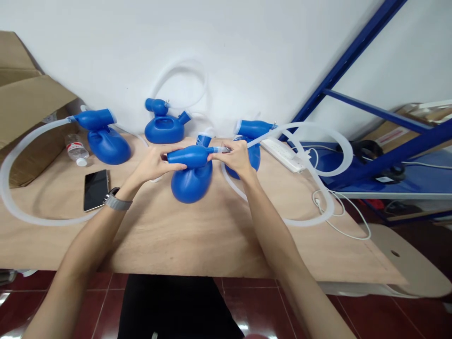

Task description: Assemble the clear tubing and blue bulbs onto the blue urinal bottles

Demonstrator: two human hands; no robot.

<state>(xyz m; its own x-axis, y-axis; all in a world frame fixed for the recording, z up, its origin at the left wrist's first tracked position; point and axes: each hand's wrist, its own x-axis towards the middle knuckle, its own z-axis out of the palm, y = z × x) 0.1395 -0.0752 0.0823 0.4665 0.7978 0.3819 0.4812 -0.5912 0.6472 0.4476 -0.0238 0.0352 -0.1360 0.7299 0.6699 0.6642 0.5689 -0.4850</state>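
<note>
At the middle of the wooden table, a blue funnel piece [190, 156] lies sideways over a rounded blue bottle [191, 183]. My left hand [155, 162] holds the wide left end of the funnel piece. Fingers of my right hand [237, 155] are closed round its narrow right end, where a clear tube [259, 137] joins it. Beyond my right hand stands another blue bottle [253, 155] with a similar piece on top, partly hidden. Two more such blue bottles, one at the left [108, 145] and one by the wall [164, 129], carry tubes too.
A cardboard box [38, 101], a small plastic bottle [76, 148] and a phone [96, 189] are at the left. On the right are a power strip [283, 153], a white cable [348, 231] and a blue shelf frame [370, 113]. Looped tubes cross both sides of the table [169, 245].
</note>
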